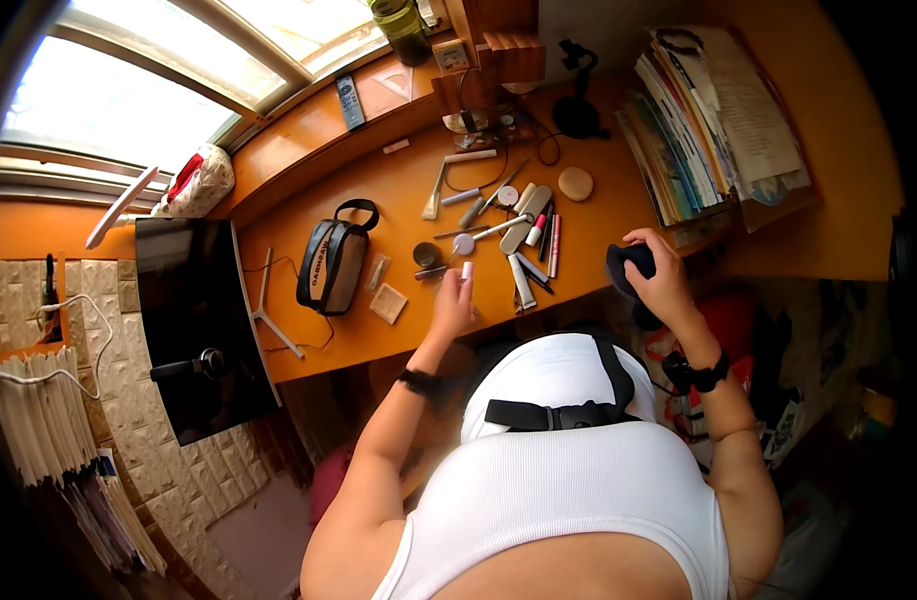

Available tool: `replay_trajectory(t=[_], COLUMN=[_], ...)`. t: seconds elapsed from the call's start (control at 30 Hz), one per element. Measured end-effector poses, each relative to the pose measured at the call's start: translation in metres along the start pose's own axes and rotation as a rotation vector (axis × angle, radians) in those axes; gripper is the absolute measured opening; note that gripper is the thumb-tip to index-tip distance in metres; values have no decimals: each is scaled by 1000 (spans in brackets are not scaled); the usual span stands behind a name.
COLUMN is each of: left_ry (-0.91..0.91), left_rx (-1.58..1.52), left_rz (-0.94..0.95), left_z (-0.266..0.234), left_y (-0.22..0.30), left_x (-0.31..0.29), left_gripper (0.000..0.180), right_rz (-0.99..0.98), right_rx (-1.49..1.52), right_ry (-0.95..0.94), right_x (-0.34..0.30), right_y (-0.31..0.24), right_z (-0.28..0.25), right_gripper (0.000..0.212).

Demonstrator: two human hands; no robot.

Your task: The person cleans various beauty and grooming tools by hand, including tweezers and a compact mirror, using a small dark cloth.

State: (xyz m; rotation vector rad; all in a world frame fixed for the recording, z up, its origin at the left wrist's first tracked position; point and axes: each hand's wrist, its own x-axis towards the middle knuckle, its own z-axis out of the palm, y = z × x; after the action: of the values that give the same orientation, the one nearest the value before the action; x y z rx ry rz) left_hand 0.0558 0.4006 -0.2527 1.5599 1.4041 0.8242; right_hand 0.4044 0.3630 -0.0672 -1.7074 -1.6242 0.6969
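My left hand is closed round a small tube with a pale pink cap, at the desk's near edge. Dark navy cloth, soft-looking, is gripped in my right hand, off the desk's front edge. Between the hands lie several cosmetic tubes and pencils, among them a silver tube and a pink-and-white stick. A dark round jar and a square beige compact sit close to my left hand. Farther left stands a black toiletry bag with a clear side.
The wooden desk carries a round beige sponge and a black stand. Papers and books are piled at the right. A monitor stands left. The window ledge holds a remote control and a green bottle.
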Motion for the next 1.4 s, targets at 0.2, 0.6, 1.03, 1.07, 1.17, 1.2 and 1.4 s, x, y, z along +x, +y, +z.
replay_trajectory(t=[0.2, 0.6, 1.03, 1.07, 1.17, 1.2, 1.4], left_ry=[-267, -83, 3, -95, -198, -88, -218], left_rx=[-728, -790, -787, -763, -696, -715, -852], left_rz=[-454, -294, -269, -299, -299, -273, -299], left_z=[-57, -18, 14, 7, 8, 16, 2], left_y=[116, 157, 150, 149, 152, 154, 159], left_x=[-16, 5, 2, 0, 1, 2, 2], left_gripper=[35, 79, 84, 84, 85, 84, 48], right_rz=[-302, -665, -652, -611, -616, -616, -475], right_rx=[-25, 5, 18, 19, -51, -60, -73], right_ry=[-131, -213, -247, -194, -121, -187, -133], right_x=[30, 41, 34, 43, 44, 33, 50], right_y=[-48, -82, -60, -57, -56, -61, -45], right_z=[19, 101, 101, 100, 100, 98, 93], right_gripper=[24, 20, 16, 15, 14, 14, 16])
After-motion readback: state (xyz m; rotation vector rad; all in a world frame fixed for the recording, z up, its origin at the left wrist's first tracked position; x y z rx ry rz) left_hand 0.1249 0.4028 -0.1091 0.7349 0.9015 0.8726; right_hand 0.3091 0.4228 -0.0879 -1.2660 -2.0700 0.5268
